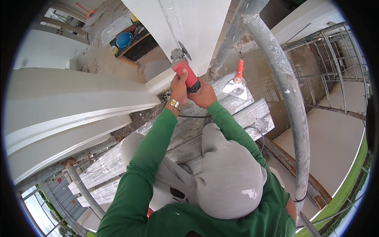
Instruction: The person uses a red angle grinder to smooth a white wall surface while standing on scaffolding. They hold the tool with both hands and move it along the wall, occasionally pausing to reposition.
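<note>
Angle grinder (191, 75), red with a dark rear end, just above the middle of the view at twelve o'clock, head tilted toward eleven. Gripped by both hands at once: left hand (179, 90) wrapped narrow around the red body, thumb laid along its top; right hand (204, 94) curled about the rear end, toward one o'clock. Thin disc (184, 50) at the head, right beside the white column (201, 27); cannot tell whether touching. Gold-coloured watch (175, 104) on the left wrist; green sleeves (148, 152) on both arms. Scraper (238, 80) with an orange-red handle and a white-smeared blade, lying on the splattered planks (252, 110) between one and two o'clock. Grey scaffold tube (290, 87) curving down past two and three. Pale grey trousers (233, 185) toward five. Farther off, near eleven, blue rounded object (124, 39).
</note>
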Motion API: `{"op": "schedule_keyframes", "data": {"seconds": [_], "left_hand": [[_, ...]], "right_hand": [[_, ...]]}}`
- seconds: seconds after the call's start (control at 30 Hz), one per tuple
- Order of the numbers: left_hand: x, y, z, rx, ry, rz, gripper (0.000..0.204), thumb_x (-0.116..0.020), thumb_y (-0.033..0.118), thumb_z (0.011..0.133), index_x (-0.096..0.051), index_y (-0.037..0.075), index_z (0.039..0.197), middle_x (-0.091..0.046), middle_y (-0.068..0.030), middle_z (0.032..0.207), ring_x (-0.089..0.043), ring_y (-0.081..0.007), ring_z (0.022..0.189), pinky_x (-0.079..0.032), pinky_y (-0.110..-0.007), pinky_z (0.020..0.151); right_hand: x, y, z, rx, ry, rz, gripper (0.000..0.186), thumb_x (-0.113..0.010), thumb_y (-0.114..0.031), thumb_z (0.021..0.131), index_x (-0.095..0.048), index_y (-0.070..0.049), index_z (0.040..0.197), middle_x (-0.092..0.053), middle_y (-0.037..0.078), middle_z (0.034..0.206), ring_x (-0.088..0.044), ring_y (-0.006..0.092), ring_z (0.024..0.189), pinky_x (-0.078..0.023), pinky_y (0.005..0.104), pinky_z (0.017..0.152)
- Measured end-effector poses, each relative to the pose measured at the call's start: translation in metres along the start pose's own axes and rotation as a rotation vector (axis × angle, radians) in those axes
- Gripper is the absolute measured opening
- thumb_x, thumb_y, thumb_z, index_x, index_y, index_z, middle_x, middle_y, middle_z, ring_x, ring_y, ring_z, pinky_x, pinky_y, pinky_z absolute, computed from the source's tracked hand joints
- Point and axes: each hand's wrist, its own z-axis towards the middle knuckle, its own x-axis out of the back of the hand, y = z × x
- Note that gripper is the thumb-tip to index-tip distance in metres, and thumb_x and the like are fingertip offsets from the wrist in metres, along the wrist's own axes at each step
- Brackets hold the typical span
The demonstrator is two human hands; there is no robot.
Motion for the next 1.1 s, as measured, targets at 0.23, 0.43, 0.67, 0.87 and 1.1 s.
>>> {"op": "schedule_keyframes", "data": {"seconds": [0.23,0.43,0.67,0.87,1.1], "left_hand": [[0.015,0.000,0.007,0.103,-0.083,-0.007,0.051,-0.067,0.037,0.100,-0.051,0.004,0.136,-0.063,-0.0081,0.125,-0.064,-0.0217,0.112,-0.053,-0.040,0.098],[0.013,-0.002,0.013,0.111,-0.126,0.012,0.053,-0.067,0.038,0.100,-0.050,0.006,0.139,-0.062,-0.0073,0.126,-0.062,-0.0225,0.114,-0.052,-0.042,0.099],[0.014,-0.010,0.029,0.156,-0.086,0.076,0.054,-0.064,0.043,0.101,-0.051,0.006,0.139,-0.063,-0.0082,0.126,-0.062,-0.0215,0.114,-0.051,-0.043,0.101],[0.012,-0.025,0.070,0.155,-0.013,0.125,0.048,-0.063,0.039,0.102,-0.055,0.003,0.132,-0.066,-0.0096,0.119,-0.065,-0.0229,0.106,-0.053,-0.041,0.096],[0.016,-0.035,0.100,0.195,0.000,0.121,0.048,-0.063,0.038,0.102,-0.054,0.002,0.131,-0.066,-0.0109,0.119,-0.065,-0.0238,0.106,-0.054,-0.041,0.095]], "right_hand": [[-0.003,0.007,0.004,-0.024,-0.013,0.030,0.060,-0.082,-0.030,0.069,-0.058,-0.005,0.118,-0.072,0.023,0.094,-0.070,0.0432,0.091,-0.055,0.0491,0.082],[0.001,0.010,0.012,-0.042,-0.021,0.002,0.060,-0.083,-0.032,0.070,-0.059,-0.005,0.118,-0.072,0.024,0.095,-0.071,0.0430,0.092,-0.056,0.0485,0.081],[-0.011,0.021,0.027,-0.116,-0.055,0.010,0.059,-0.081,-0.032,0.066,-0.057,-0.004,0.113,-0.072,0.025,0.095,-0.072,0.0418,0.092,-0.057,0.0488,0.083],[-0.017,0.032,0.058,-0.230,-0.123,0.069,0.059,-0.080,-0.035,0.068,-0.058,-0.002,0.112,-0.073,0.023,0.091,-0.074,0.0389,0.082,-0.059,0.0456,0.078],[-0.025,0.047,0.080,-0.163,-0.071,-0.036,0.059,-0.081,-0.036,0.068,-0.060,-0.001,0.111,-0.073,0.024,0.099,-0.072,0.0391,0.096,-0.057,0.0465,0.086]]}}
